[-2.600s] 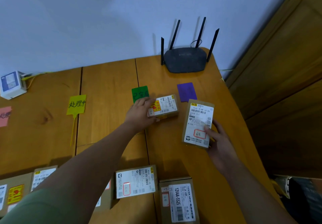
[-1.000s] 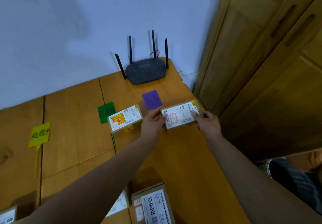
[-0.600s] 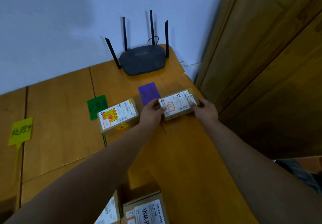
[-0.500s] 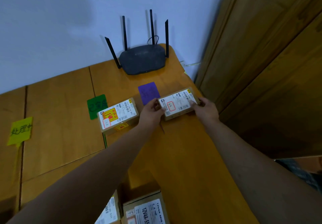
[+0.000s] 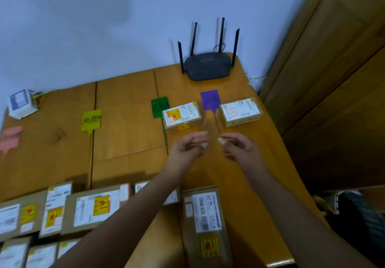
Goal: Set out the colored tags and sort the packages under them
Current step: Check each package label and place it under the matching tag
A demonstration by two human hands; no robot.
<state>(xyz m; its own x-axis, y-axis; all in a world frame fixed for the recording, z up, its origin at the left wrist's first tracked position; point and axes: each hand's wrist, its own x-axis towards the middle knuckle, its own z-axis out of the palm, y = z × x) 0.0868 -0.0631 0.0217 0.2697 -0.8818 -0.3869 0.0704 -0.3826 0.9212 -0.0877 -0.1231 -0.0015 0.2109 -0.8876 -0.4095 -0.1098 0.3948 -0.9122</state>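
Four colored tags lie in a row on the wooden table: pink tag, yellow tag, green tag, purple tag. One package with a yellow-red sticker lies beside the green tag. Another package lies right of the purple tag. My left hand and my right hand hover just in front of these packages, fingers loosely curled, holding nothing. Several unsorted packages lie along the near edge, one long package among them.
A black router with antennas stands at the back right corner. A small white box sits at the back left. A wooden cabinet stands right of the table, whose right edge is close to my right arm.
Both hands have let go of the package by the purple tag and pulled back toward me. The view has swung left and down, showing the near packages.
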